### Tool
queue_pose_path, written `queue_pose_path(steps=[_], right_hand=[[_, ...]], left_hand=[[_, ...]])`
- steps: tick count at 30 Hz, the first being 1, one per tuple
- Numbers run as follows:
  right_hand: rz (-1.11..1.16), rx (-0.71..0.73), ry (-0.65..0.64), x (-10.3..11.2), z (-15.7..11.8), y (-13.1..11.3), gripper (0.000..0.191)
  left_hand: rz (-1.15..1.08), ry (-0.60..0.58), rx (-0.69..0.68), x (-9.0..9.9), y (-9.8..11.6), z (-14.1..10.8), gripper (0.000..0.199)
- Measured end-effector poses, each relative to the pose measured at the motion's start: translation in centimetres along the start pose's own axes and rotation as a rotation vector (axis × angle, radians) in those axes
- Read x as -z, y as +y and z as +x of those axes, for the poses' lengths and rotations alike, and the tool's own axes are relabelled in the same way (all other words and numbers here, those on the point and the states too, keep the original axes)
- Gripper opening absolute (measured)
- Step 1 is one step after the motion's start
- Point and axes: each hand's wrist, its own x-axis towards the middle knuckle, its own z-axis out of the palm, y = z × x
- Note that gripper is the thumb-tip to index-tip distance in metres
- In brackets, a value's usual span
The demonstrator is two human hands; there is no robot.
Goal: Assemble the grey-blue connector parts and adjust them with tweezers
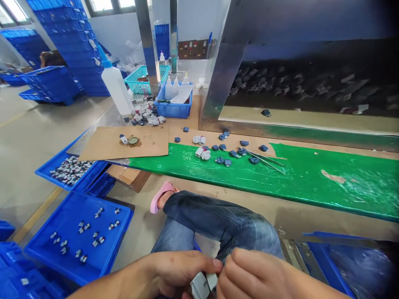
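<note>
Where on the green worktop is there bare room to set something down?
Between the tweezers and the brown patch, and between the cardboard sheet and the pale pieces. Crowded: the stretch from the pale pieces to the tweezers, scattered with blue pieces.

Here the room is bright; the windows (101, 5) at the far left look almost white. The green surface (299, 180) throws back glare. Inside the metal hood (222, 83) it is dark, and the pieces (324, 85) appear smeared. Toward the edges, shapes stretch.
</note>
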Motion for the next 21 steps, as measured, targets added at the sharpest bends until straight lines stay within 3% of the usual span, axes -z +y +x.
queue_pose_path(steps=[2,3,6,8,11,13,14,15,17,19,20,21], right_hand=[[0.051,-0.013,0.025,0.1,0.3,0.2,0.04],[0.048,-0.02,0.024,0.1,0.5,0.4,0.041],[0.046,-0.241,0.024,0.2,0.6,1.5,0.04],[0.177,-0.596,0.054,0.0,0.5,2.1,0.041],[0.643,-1.242,0.022,-0.2,0.4,2.2,0.046],[0.98,-1.523,-0.071,-0.1,0.5,2.0,0.05],[1.118,-1.597,-0.111,-0.1,0.6,1.9,0.051],[1.231,-1.633,-0.143,0.0,0.7,1.8,0.051],[1.379,-1.646,-0.204,0.0,0.9,1.7,0.051],[1.459,-1.605,-0.271,-0.2,0.9,1.7,0.051],[1.471,-1.583,-0.289,-0.4,1.0,1.7,0.051],[1.465,-1.575,-0.292,-0.5,1.0,1.7,0.052]], left_hand=[[0.065,-0.009,0.067,-0.2,0.1,-0.4,0.034],[0.076,-0.019,0.028,-0.3,0.3,-0.6,0.036],[0.165,0.005,-0.385,0.0,0.9,-0.9,0.043],[0.42,0.125,-0.726,0.8,1.6,-1.0,0.045],[1.018,0.418,-1.252,2.6,2.9,-1.2,0.039],[1.44,0.566,-1.576,3.6,3.9,-1.6,0.038],[1.626,0.572,-1.702,3.8,4.6,-1.9,0.036],[1.778,0.506,-1.777,3.7,5.2,-2.2,0.032],[1.922,0.207,-1.785,2.9,6.8,-3.0,0.022],[1.905,-0.133,-1.603,1.2,8.3,-3.8,0.015],[1.865,-0.243,-1.498,0.3,9.0,-4.0,0.015],[1.814,-0.279,-1.407,-0.6,9.5,-4.2,0.019]])
